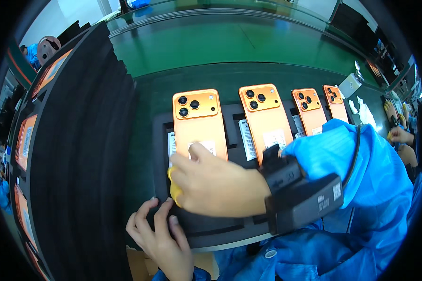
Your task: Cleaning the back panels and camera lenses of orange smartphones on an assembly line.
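Note:
My right hand (211,182) reaches across the lower end of the leftmost orange phone (199,133), which lies camera side up in a black foam tray (162,140). Its fingers are curled, with yellow finger cots (175,189) on the tips; the hand covers the phone's bottom end, and whatever the fingertips grip is hidden. My left hand (162,236) is at the tray's near left corner, fingers apart and bent, fingertips by the tray edge. Beside the first phone stand a second orange phone (265,117), a third phone (308,105) and a fourth phone (336,100), with white printed labels near them.
A tall stack of black foam trays (84,140) rises at the left, with orange phones (26,140) in its top tray. A white bottle (350,84) and crumpled white tissue (365,112) sit at the right. A green conveyor (220,42) runs behind. Another person's hand (401,136) is at far right.

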`<state>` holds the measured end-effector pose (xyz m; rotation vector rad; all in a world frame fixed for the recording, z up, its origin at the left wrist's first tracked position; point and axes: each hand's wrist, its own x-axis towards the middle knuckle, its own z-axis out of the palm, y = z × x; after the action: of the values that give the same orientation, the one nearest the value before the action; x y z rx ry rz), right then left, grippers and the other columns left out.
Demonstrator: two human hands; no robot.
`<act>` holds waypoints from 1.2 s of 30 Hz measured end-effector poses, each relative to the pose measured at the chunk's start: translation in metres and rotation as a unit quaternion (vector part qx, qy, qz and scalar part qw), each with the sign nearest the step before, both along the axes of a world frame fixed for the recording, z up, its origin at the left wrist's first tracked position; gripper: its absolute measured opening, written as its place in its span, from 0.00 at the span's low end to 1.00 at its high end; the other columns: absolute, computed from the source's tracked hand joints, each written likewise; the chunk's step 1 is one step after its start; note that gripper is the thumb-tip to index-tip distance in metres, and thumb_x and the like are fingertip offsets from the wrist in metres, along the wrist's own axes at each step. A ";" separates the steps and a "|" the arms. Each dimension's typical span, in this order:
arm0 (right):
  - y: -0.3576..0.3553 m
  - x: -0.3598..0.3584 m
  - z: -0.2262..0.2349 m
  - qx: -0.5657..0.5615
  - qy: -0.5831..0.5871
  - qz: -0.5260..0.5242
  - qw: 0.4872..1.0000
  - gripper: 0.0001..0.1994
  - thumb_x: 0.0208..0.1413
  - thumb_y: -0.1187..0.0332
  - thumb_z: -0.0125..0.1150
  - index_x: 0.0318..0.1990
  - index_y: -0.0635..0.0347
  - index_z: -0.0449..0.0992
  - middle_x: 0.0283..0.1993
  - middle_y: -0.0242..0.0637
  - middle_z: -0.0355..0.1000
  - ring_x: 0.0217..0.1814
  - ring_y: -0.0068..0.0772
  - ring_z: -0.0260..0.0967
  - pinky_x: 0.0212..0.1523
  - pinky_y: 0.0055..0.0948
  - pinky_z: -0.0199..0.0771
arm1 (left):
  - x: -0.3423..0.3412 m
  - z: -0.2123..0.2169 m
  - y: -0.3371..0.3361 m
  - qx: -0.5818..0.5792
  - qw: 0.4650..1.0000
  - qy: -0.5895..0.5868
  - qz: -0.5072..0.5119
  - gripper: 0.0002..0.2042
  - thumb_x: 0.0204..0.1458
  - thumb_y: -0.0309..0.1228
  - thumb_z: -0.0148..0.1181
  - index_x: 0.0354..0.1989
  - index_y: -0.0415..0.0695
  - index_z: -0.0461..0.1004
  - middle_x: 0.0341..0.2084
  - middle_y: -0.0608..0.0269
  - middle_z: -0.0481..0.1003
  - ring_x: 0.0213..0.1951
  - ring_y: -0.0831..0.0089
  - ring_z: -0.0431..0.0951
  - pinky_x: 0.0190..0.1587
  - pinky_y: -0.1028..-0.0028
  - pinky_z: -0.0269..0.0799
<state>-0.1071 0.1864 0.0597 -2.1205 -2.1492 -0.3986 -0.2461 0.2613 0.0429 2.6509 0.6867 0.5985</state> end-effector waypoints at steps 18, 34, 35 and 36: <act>-0.042 0.014 -0.009 0.008 0.047 -0.055 0.997 0.12 0.41 0.70 0.54 0.35 0.59 0.75 0.27 0.32 0.62 0.36 0.30 0.58 0.34 0.30 0.56 | -0.002 -0.009 0.000 -0.025 0.997 -0.073 -0.013 0.10 0.45 0.22 0.50 0.37 0.42 0.73 0.40 0.57 0.67 0.45 0.59 0.61 0.48 0.64 0.55; -0.042 0.023 -0.007 -0.037 0.137 0.078 0.987 0.05 0.38 0.68 0.57 0.22 0.54 0.78 0.28 0.32 0.63 0.43 0.34 0.56 0.43 0.36 0.57 | 0.001 -0.016 -0.004 -0.027 0.998 -0.052 0.007 0.13 0.39 0.16 0.47 0.34 0.40 0.72 0.41 0.56 0.65 0.44 0.58 0.58 0.46 0.62 0.55; -0.048 0.027 -0.006 -0.057 0.149 0.080 0.984 0.05 0.38 0.68 0.56 0.23 0.54 0.78 0.28 0.32 0.63 0.43 0.35 0.56 0.44 0.37 0.56 | -0.001 -0.016 -0.004 -0.027 0.998 -0.051 0.006 0.13 0.39 0.16 0.47 0.34 0.40 0.72 0.41 0.56 0.65 0.44 0.58 0.58 0.46 0.62 0.55; -0.053 0.030 -0.004 -0.077 0.161 0.083 0.980 0.05 0.39 0.68 0.56 0.24 0.55 0.78 0.28 0.33 0.63 0.44 0.35 0.56 0.45 0.37 0.55 | -0.003 -0.017 -0.003 -0.031 0.999 -0.037 0.007 0.14 0.39 0.17 0.47 0.36 0.40 0.71 0.42 0.56 0.65 0.46 0.58 0.58 0.48 0.62 0.55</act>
<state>-0.0768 0.1333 0.0552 -1.8965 -2.1983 0.1230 -0.2488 0.2581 0.0263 2.5551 0.6911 0.6638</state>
